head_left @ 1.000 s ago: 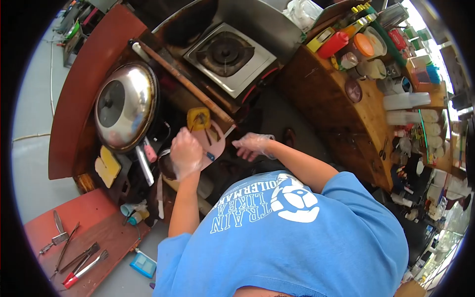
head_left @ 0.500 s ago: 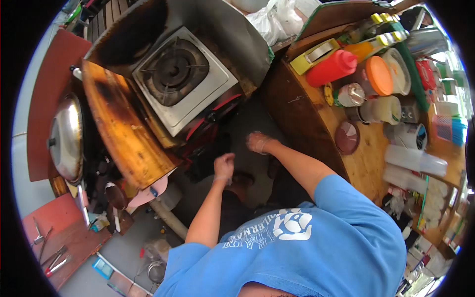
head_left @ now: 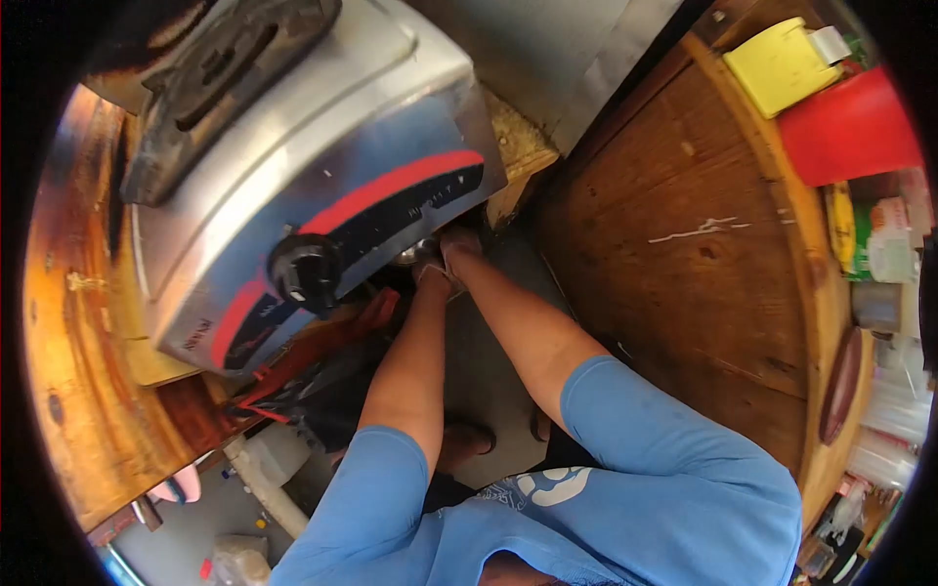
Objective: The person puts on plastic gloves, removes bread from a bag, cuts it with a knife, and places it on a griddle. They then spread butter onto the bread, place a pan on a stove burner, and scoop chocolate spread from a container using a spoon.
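Both my hands reach into the shaded space below the front of a gas stove (head_left: 391, 137). My left hand (head_left: 430, 269) and my right hand (head_left: 459, 244) are close together, with a see-through glove cuff showing at the wrist. Beside their fingertips is a small shiny metal thing (head_left: 418, 252), mostly hidden by the stove's edge. The fingers are too dark and blurred to tell whether they grip it. On the stove's front panel, a black knob (head_left: 305, 272) sits left of my hands.
A scorched wooden board (head_left: 78, 322) stands on the left. To the right is a wooden cabinet (head_left: 694, 244), with a red bottle (head_left: 850, 127) and a yellow box (head_left: 782, 66) on its top. A black bag (head_left: 337, 391) hangs under the stove. Below, the grey floor (head_left: 493, 371) shows between my arms.
My view has dropped and come closer to the stove. Both hands, apart in front of me before, have moved forward and together under the stove's front edge. The shiny metal thing has come into sight.
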